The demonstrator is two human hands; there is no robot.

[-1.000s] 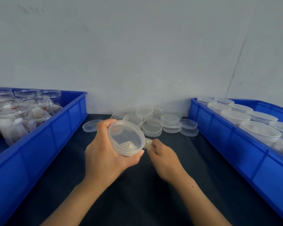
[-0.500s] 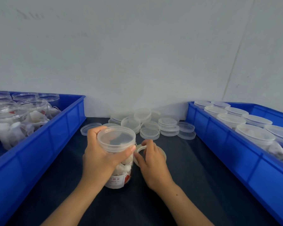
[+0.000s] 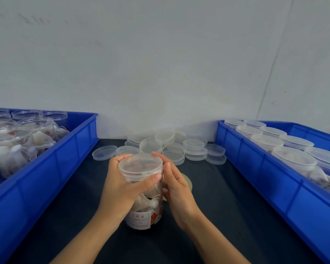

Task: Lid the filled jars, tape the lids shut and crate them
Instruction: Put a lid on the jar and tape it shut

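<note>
Jar (image 3: 143, 197): one, upright on the bench (image 3: 227, 216), lid (image 3: 140, 165) on.
Hands: left hand (image 3: 122, 189) grasping the lid; right hand (image 3: 176, 189) flat against the jar.
Crates: two, left crate (image 3: 65, 161) and right crate (image 3: 274, 180), open bench between.

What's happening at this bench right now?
A person holds a filled jar upright on the dark table. The left hand grips it just under its clear lid; the right hand lies flat against its side. Left crate: unlidded jars. Right crate: lidded ones. Spare lids sit behind.
</note>
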